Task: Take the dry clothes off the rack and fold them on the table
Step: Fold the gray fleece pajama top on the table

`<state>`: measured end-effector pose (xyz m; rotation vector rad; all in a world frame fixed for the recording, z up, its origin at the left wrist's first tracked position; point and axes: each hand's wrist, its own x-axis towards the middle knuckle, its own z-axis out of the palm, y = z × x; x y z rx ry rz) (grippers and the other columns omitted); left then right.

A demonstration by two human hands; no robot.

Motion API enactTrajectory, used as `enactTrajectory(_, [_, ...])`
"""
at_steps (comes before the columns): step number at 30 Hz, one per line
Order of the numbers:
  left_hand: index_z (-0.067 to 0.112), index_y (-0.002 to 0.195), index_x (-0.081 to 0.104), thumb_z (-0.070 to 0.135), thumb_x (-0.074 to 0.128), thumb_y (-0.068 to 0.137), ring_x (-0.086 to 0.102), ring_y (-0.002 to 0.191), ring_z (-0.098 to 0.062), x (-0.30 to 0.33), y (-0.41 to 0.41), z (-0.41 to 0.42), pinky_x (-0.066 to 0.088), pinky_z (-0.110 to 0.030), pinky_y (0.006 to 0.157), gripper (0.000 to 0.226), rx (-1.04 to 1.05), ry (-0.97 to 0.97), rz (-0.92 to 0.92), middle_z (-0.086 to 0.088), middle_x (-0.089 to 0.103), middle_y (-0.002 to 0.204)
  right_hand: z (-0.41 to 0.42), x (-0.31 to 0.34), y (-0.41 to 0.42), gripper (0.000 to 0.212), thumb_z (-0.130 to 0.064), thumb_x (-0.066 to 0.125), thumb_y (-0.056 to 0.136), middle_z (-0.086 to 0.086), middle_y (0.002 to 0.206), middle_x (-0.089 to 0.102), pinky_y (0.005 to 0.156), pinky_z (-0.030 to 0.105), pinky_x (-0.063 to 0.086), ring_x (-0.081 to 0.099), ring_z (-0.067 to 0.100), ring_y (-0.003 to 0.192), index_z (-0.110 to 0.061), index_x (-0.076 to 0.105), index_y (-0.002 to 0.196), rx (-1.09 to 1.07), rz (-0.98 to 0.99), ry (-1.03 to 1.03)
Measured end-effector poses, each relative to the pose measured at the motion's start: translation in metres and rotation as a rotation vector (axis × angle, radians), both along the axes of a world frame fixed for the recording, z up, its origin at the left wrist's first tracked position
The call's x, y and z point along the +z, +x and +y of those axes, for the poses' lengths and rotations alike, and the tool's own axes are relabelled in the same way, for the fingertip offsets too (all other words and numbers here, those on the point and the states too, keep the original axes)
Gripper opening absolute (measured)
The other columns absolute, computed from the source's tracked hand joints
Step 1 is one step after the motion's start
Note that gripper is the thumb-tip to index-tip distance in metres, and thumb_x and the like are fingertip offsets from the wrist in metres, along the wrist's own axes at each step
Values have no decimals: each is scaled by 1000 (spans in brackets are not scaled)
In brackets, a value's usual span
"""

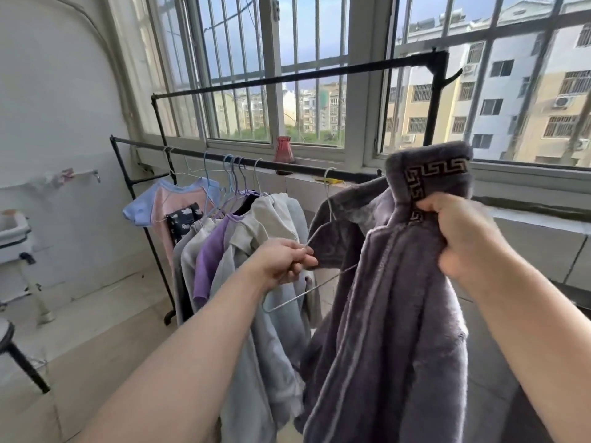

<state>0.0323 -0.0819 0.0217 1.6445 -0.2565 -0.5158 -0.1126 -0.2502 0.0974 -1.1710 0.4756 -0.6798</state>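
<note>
Step in hand is freeing the robe (393,298) at 4 o'clock: right hand (460,238) clamps its collar, left hand (281,265) pinches the hanger (315,282); next, draw the hanger out toward 9 o'clock.

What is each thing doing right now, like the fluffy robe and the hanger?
Grey fleece robe: off the rail, gripped at the collar by the right hand.
Wire hanger: pinched by the left hand, partly out of the robe.
Other clothes: hanging on the lower rail.
Upper rail: bare.
</note>
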Motion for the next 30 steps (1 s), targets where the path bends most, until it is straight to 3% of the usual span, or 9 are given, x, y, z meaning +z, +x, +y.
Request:
enactTrajectory(3, [7,96,58,-9,59,87,46,38,-3,19,-9,6,35,-13,39,19,-80,148,-96,-7,63,76,21,-27,23,11,-3,54,86,4,52,64,62,32,53,63,22,55,-10,60,80,79,167,-67])
enactTrajectory(7, [7,93,61,-5,53,91,50,37,-3,49,-14,32,32,-15,37,15,-88,518,-373,-9,71,81,40,-75,54,11,-6,51,88,14,80,63,68,35,48,60,29,73,-10,61,89,109,329,-146])
enactTrajectory(10, [3,93,69,4,56,93,53,47,-7,76,-17,59,46,-18,46,14,53,691,-580,-6,74,82,43,-108,70,19,-5,46,89,18,96,64,68,33,45,60,32,83,-6,61,101,97,453,-212])
enactTrajectory(12, [7,90,73,8,62,91,56,51,-6,92,-16,74,54,-25,57,11,160,647,-690,-2,73,78,41,-129,75,26,-4,45,89,20,107,62,73,34,45,59,34,94,-3,59,112,64,560,-261])
enactTrajectory(16, [7,93,70,-1,60,89,62,55,-8,106,-20,99,48,-16,45,14,362,409,-706,-7,70,76,44,-166,64,34,-3,44,95,23,124,56,93,37,43,53,35,115,8,49,128,155,788,-333])
enactTrajectory(22, [9,98,68,-3,56,90,66,66,-12,60,-20,96,47,-15,53,19,292,455,-641,-2,68,75,60,-141,35,20,-9,60,85,13,84,61,58,27,37,54,24,71,-3,62,103,394,623,-363])
enactTrajectory(26, [9,97,67,-11,50,90,64,70,-9,18,-28,95,52,-30,73,27,335,306,-525,1,65,78,68,-83,17,5,-7,61,81,8,55,65,54,25,47,59,22,47,-9,66,79,603,421,-329])
enactTrajectory(28, [-1,113,63,-15,51,88,61,78,-10,1,-37,100,52,-25,79,31,361,223,-461,-3,65,88,72,-63,11,10,-6,60,82,8,52,65,51,27,50,59,21,41,-10,66,74,721,351,-295])
enactTrajectory(30, [-3,123,58,-13,54,88,59,86,-10,-13,-47,109,50,-17,75,37,353,176,-402,-8,64,100,79,-50,7,11,-6,59,82,8,54,66,54,28,52,60,21,41,-11,66,75,811,316,-295])
